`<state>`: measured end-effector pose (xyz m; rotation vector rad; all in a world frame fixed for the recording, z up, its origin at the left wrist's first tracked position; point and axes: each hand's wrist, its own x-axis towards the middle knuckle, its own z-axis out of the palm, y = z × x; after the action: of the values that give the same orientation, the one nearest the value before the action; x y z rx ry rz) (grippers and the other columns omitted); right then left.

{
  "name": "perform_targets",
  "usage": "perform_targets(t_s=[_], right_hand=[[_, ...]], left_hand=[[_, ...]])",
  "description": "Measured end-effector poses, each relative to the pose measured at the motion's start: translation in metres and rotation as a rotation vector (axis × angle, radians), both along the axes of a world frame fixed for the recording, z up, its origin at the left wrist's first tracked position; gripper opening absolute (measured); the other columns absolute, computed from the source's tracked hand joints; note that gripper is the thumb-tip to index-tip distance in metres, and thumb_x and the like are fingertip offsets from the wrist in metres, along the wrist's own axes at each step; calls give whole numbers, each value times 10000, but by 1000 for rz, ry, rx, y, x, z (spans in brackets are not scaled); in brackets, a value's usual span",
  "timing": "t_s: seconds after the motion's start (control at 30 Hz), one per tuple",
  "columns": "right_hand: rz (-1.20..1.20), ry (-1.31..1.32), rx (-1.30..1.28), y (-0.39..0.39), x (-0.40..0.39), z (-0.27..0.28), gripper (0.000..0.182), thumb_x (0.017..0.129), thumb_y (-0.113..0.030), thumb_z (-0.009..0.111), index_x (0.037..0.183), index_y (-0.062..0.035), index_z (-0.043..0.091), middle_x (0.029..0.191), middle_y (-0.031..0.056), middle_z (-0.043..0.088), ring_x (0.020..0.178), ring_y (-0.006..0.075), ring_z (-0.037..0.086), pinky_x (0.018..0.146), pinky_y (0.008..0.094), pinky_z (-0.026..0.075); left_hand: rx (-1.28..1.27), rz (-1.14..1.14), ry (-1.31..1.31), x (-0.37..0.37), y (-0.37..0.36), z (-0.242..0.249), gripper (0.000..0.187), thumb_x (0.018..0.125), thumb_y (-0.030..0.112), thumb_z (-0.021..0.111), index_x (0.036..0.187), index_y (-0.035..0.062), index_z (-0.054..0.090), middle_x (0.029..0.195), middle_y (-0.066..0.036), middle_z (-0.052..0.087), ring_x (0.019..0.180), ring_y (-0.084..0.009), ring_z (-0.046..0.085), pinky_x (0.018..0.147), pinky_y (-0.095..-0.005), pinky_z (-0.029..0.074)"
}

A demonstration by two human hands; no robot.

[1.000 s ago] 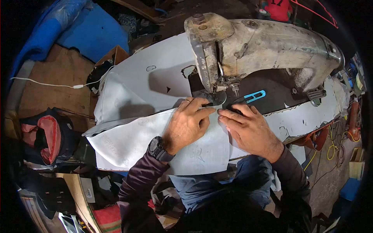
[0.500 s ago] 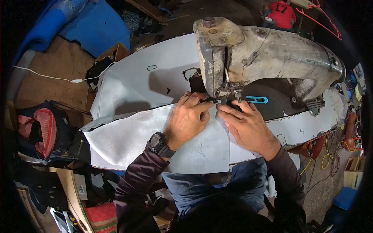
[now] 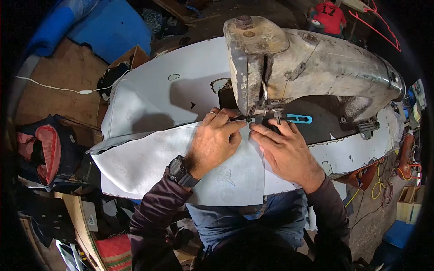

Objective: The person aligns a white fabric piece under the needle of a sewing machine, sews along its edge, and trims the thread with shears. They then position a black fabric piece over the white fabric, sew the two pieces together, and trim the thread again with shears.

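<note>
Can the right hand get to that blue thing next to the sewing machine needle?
Probably yes. The blue tool lies in the open on the dark machine bed, just past the right hand, whose fingers press the white fabric. Nothing sits between them.

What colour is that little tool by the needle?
Bright blue tool, seen in the head view, beside the right hand.

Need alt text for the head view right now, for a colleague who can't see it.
Two bare hands press a sheet of pale grey material flat under the needle of a worn industrial sewing machine: left hand beside right hand, fingertips at the presser foot. A black watch sits on the left wrist.
</note>
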<state>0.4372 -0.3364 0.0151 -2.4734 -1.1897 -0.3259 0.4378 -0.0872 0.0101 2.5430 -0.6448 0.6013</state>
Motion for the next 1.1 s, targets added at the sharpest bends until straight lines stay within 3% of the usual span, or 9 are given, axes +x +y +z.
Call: perform_targets(t_s=[0.27,0.4,0.53,0.63,0.67,0.73,0.8,0.97,1.1], right_hand=[[16,-16,9,1,2,-2,343,970,-178,739,1281,-36,758,1475,63,688,1343,316,529,1077,479,489],[11,-35,181,-36,-5,36,198,982,-162,728,1142,-53,771,1210,64,772,1097,295,669,982,474,542],[-537,-293,256,-163,35,136,253,1092,-241,658,1103,-6,751,881,94,664,836,194,647,791,375,532],[-942,-465,-181,-312,160,175,304,1147,-279,612,1270,-35,744,791,98,563,767,167,604,767,366,531],[-896,-566,-310,-351,187,171,315,1152,-280,599,1318,-53,741,808,103,579,767,192,619,792,371,535],[-854,95,95,-373,206,170,344,1161,-265,558,1399,-62,699,944,156,673,866,259,683,876,375,540],[-816,303,180,-412,227,158,390,1167,-270,526,1463,-53,660,1103,196,733,990,310,719,960,375,532],[-841,-239,227,-465,218,105,474,1180,-294,470,1542,-15,597,1401,222,733,1255,316,705,1099,366,493],[-786,-387,222,-470,204,87,456,1189,-259,431,1550,-34,595,1387,239,729,1282,330,701,1132,376,478]], left_hand=[[-14,-16,-6,-1,1,1,319,819,-21,766,1122,53,838,1039,-136,740,1017,-342,709,926,-441,592],[68,-20,-18,-1,0,10,320,817,0,762,1120,69,838,1116,-135,769,1056,-331,716,965,-442,585],[137,-32,-30,-5,4,0,288,852,52,753,1129,73,829,1229,-113,791,1115,-298,714,1025,-434,568],[165,-45,-37,-3,2,-3,292,869,61,752,1153,69,818,1238,-97,791,1130,-283,705,1033,-430,560],[189,-41,-30,-4,2,-2,294,874,61,751,1161,69,814,1243,-92,791,1133,-278,702,1033,-429,557],[225,-36,-24,-5,2,1,300,882,62,749,1175,72,807,1249,-82,791,1140,-272,696,1028,-427,555],[251,-41,-19,-6,2,3,304,887,62,747,1186,77,801,1253,-73,790,1146,-268,690,1017,-425,555],[265,-54,-43,-7,2,5,293,898,61,738,1183,77,802,1254,-69,796,1112,-273,707,1006,-423,554],[273,-45,-34,-6,2,6,284,907,52,730,1178,81,813,1251,-76,801,1090,-273,720,1003,-423,555]])
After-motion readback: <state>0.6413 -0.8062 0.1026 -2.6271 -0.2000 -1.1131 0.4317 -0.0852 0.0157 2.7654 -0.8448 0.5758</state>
